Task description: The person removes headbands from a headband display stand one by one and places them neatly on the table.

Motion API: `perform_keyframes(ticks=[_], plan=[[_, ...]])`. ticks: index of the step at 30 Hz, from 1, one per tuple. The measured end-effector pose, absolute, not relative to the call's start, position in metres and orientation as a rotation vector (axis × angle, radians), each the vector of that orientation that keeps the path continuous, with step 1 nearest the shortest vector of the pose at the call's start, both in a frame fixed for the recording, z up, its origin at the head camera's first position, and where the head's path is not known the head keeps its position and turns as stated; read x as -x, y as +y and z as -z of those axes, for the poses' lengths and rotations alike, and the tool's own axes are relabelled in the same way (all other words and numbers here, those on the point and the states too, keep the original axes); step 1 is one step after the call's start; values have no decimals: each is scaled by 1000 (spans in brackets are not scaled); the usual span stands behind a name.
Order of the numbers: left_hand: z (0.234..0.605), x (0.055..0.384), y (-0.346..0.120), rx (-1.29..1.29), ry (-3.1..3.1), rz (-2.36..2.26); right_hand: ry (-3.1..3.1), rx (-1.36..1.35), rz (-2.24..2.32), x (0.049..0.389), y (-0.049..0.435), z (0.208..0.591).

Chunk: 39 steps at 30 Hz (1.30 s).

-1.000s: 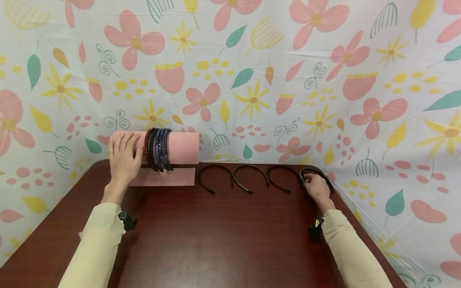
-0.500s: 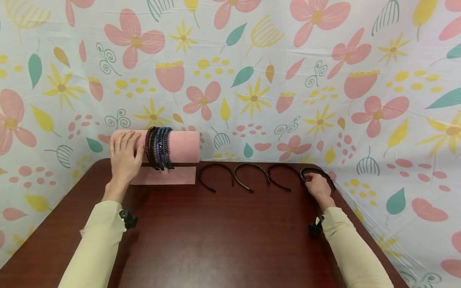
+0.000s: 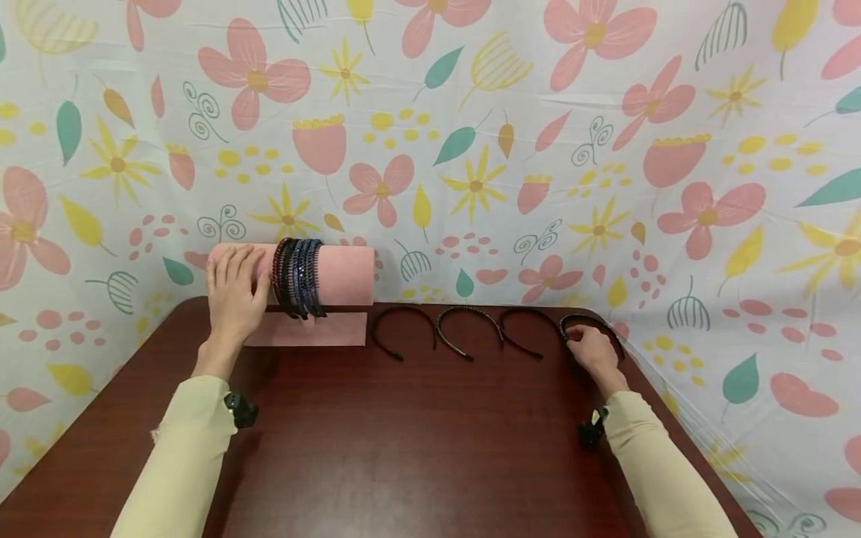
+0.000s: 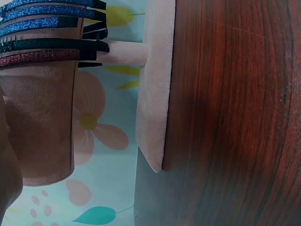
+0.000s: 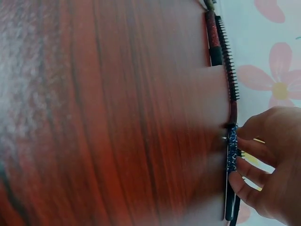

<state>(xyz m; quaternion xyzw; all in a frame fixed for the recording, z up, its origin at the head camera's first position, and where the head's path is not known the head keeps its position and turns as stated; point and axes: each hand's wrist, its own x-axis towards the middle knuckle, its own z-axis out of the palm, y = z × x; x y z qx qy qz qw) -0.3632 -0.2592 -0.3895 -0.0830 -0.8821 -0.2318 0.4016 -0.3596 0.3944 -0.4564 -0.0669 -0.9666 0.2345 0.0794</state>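
My left hand rests on the left end of a pink fabric-covered roll stand, its fingers laid over the top. Several headbands hang round the roll beside that hand; in the left wrist view, glittery blue bands and a dark red band show. At the table's far right, my right hand pinches a dark headband with blue glitter between thumb and fingers. That headband lies at the table surface near the back edge, and its far arm is partly behind the hand.
Left of my right hand, a dark headband, a light beaded headband and a dark red headband lie in a row on the brown wooden table. A floral curtain stands close behind.
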Motion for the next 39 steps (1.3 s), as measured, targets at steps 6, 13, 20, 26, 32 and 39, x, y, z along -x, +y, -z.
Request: perform_keyframes(ticks=[6, 13, 20, 26, 32, 39], plan=[[389, 363, -258, 212, -2227, 583, -2882, 180, -698, 356, 393, 455], [389, 361, -258, 213, -2230, 594, -2850, 172, -709, 352, 389, 447], [388, 361, -258, 210, -2234, 594, -2779, 85, -729, 352, 377, 433], [387, 361, -258, 207, -2236, 600, -2726, 34, -745, 357, 358, 419], [388, 362, -259, 205, -2241, 591, -2703, -37, -759, 359, 339, 409], [389, 362, -258, 203, -2242, 593, -2669, -118, -792, 359, 316, 400]])
